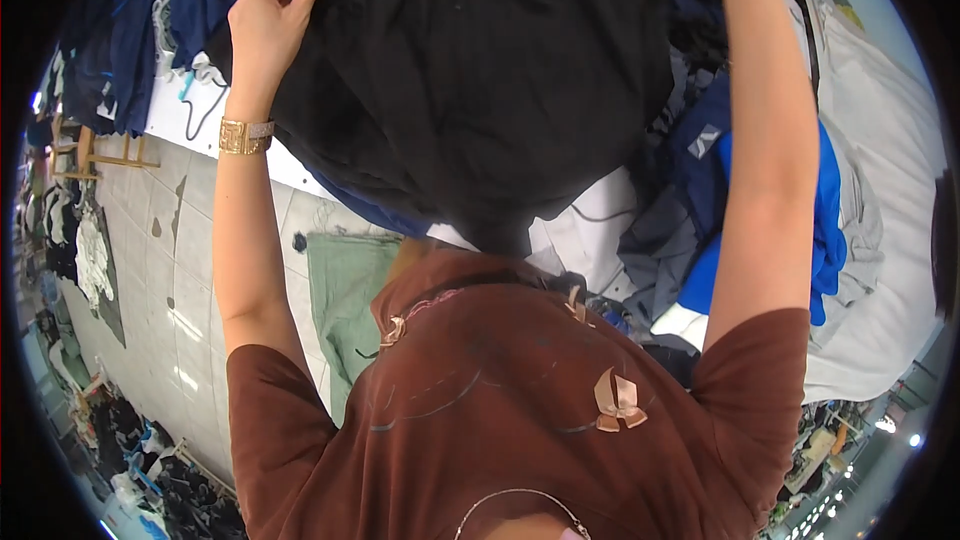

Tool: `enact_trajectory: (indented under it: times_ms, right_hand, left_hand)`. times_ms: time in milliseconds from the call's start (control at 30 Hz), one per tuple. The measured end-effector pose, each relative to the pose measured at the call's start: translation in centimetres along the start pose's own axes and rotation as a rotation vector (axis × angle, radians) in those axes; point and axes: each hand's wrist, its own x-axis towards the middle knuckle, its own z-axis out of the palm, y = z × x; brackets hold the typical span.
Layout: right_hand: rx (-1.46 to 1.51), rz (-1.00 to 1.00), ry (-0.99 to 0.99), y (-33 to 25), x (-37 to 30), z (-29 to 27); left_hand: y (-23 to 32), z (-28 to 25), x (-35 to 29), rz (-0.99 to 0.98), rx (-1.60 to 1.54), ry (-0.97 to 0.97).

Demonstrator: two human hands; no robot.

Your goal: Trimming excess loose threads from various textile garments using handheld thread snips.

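A large piece of black cloth (pixel 470 70), probably a garment, spreads out in front of me and hangs down toward my lap. At its upper left edge is my left hand (pixel 272 12), thumb and curled fingers closed on the cloth. A gold-coloured band circles that wrist. My right forearm (pixel 765 110) reaches up past the right side of the black cloth. The right hand itself lies beyond the upper edge of the picture, so what it touches is hidden.
Dark blue garments (pixel 135 60) lie on the white table (pixel 190 115) at left. Blue and grey garments (pixel 700 200) are heaped at right beside a large white cloth (pixel 880 290). Green cloth (pixel 345 290) hangs near my lap. A wooden stool (pixel 95 155) stands on the tiled floor.
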Motion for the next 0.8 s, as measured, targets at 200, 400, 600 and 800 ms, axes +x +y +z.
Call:
enact_trajectory:
  times_ms: [200, 400, 600, 800]
  right_hand:
    - [-0.306, -0.347, 0.085, 12.2, -0.6, 7.9]
    - [-0.159, -0.225, -0.306, 15.4, -14.4, 9.1]
    - [-0.023, 0.165, -0.016, 18.7, -28.0, 6.1]
    - [0.112, 0.389, 0.230, 18.9, -37.6, 5.6]
  left_hand:
    - [0.8, 5.1, -9.0, 0.227, -0.044, -0.236]
    - [4.5, 9.7, -19.0, 0.218, -0.337, -0.657]
    - [5.7, 17.3, -21.8, 0.582, -0.215, -0.848]
    - [5.3, 19.3, -18.3, -0.045, -0.527, -1.044]
